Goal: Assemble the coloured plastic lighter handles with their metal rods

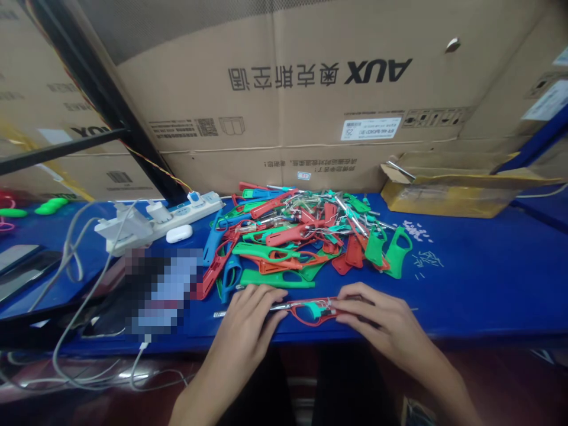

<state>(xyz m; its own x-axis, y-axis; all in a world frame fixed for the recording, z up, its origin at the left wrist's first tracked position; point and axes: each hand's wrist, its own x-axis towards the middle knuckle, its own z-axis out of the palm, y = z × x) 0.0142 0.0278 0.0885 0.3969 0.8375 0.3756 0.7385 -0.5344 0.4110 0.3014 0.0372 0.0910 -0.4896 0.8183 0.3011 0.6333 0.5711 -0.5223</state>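
Observation:
A red long-nosed gas lighter [306, 318] lies near the table's front edge, its casing showing a green trigger [316, 310] and thin wires inside. My left hand [255, 316] grips it where the metal tube meets the casing; the tube's tip sticks out to the left. The fingers of my right hand [377, 313] are closed on the handle end and hide part of it. Just beyond my hands is a heap of lighter parts [284, 236], with red, green, blue and orange casings, metal tubes and wires mixed together. A green casing [277, 278] lies closest to my left hand.
A power strip [177, 218] with plugs and a white earbud case [179, 233] stand at the left, near a phone on a cable. An open cardboard box [444, 195] is at the back right. Small pale bits [415, 232] and thin pins [428, 260] lie right of the heap.

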